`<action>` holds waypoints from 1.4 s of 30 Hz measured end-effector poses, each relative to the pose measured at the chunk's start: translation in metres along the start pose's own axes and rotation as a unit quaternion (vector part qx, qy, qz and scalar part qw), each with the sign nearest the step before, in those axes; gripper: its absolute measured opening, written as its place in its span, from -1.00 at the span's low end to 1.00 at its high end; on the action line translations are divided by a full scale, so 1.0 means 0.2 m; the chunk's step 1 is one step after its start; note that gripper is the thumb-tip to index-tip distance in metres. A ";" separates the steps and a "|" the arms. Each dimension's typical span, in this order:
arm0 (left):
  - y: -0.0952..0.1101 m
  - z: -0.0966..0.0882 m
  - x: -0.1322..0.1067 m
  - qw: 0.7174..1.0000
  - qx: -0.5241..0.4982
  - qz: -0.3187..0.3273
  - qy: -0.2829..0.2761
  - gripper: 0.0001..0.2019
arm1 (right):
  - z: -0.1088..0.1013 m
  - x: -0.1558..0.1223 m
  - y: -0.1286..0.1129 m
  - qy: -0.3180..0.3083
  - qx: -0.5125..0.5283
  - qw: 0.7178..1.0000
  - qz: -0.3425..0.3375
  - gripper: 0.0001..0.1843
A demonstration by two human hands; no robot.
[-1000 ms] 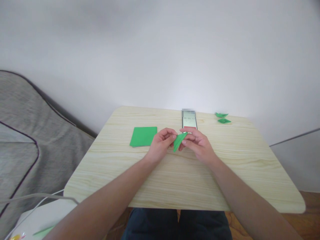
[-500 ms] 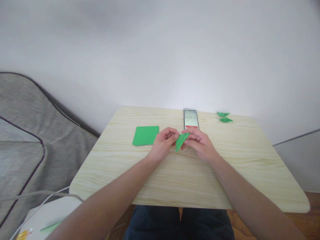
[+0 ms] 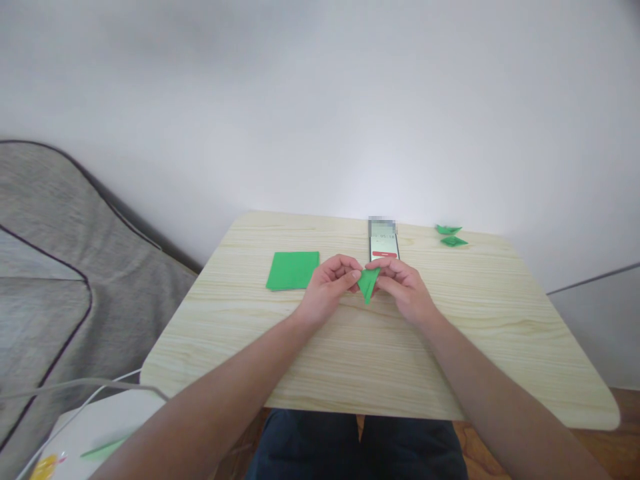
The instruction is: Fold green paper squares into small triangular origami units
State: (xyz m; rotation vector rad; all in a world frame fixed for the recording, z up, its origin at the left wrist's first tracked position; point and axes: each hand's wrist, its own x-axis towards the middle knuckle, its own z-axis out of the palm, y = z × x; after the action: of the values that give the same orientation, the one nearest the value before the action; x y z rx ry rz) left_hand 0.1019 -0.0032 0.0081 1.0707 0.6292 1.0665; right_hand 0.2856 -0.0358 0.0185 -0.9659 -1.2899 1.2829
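A folded piece of green paper (image 3: pixel 369 283) is held up between both hands over the middle of the table, its narrow tip pointing down towards me. My left hand (image 3: pixel 333 283) pinches its left corner between thumb and fingers. On the other side, my right hand (image 3: pixel 400 280) grips the upper right edge, the forefinger along the top and the thumb near the side. The fingers behind the paper are partly hidden. Left of my hands lies a stack of square green paper (image 3: pixel 293 271).
A phone (image 3: pixel 384 243) showing a timer lies just beyond my hands. Two small folded green paper boats (image 3: pixel 453 241) rest at the back right of the wooden table (image 3: pixel 500 347). A grey sofa (image 3: pixel 130 300) and a white surface with cables (image 3: pixel 120 410) are at the left.
The green paper has turned between my fingers, so its tip now points more straight down and it looks more like a triangle. Both hands stay in nearly the same place.
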 end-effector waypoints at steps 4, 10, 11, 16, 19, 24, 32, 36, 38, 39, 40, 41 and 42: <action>0.00 0.01 -0.01 0.999 -0.032 -0.005 -0.020 -0.71 | 0.01 -0.01 0.01 0.002 -0.010 1.000 -0.008 -0.73; 0.02 0.03 -0.02 0.997 -0.079 -0.015 -0.023 -0.72 | 0.01 0.00 0.01 0.011 -0.036 0.998 -0.048 -0.79; 0.02 0.03 -0.03 0.997 -0.080 -0.013 -0.020 -0.74 | 0.01 0.00 0.01 0.017 -0.042 0.998 -0.051 -0.79; 0.02 0.03 -0.03 0.998 -0.056 -0.001 -0.022 -0.78 | 0.01 -0.02 0.01 0.038 -0.060 0.997 -0.025 -0.77; 0.03 0.04 -0.03 0.999 -0.020 0.020 -0.025 -0.79 | 0.02 -0.03 0.01 0.038 -0.079 0.996 -0.023 -0.77; 0.07 0.05 -0.04 0.997 0.047 0.056 -0.001 -0.84 | 0.01 -0.03 0.03 0.035 -0.152 0.984 -0.081 -0.83; 0.07 0.05 -0.05 0.994 0.076 0.078 0.006 -0.87 | -0.01 -0.02 0.02 0.012 -0.223 0.964 -0.141 -0.82; 0.07 0.04 -0.04 0.993 0.081 0.090 0.012 -0.91 | 0.00 -0.03 0.00 0.000 -0.238 0.962 -0.135 -0.80; 0.07 0.04 -0.04 0.992 0.084 0.091 0.013 -0.91 | 0.00 -0.03 -0.01 -0.010 -0.242 0.962 -0.126 -0.77; 0.07 0.04 -0.04 0.992 0.084 0.090 0.013 -0.90 | 0.00 -0.03 -0.01 -0.014 -0.243 0.962 -0.122 -0.75; 0.07 0.04 -0.04 0.992 0.085 0.088 0.011 -0.89 | 0.00 -0.03 -0.02 -0.018 -0.244 0.962 -0.117 -0.74; 0.07 0.03 -0.04 0.993 0.086 0.085 0.009 -0.88 | 0.01 -0.03 -0.02 -0.022 -0.245 0.963 -0.115 -0.73; 0.07 0.03 -0.04 0.993 0.089 0.084 0.007 -0.87 | 0.01 -0.03 -0.02 -0.026 -0.245 0.963 -0.112 -0.73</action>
State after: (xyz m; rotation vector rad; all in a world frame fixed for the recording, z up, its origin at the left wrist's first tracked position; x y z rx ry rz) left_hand 0.0984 -0.0119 0.0229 1.2886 0.6640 1.1805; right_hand 0.2854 -0.0420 0.0221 -1.0894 -1.7519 0.8325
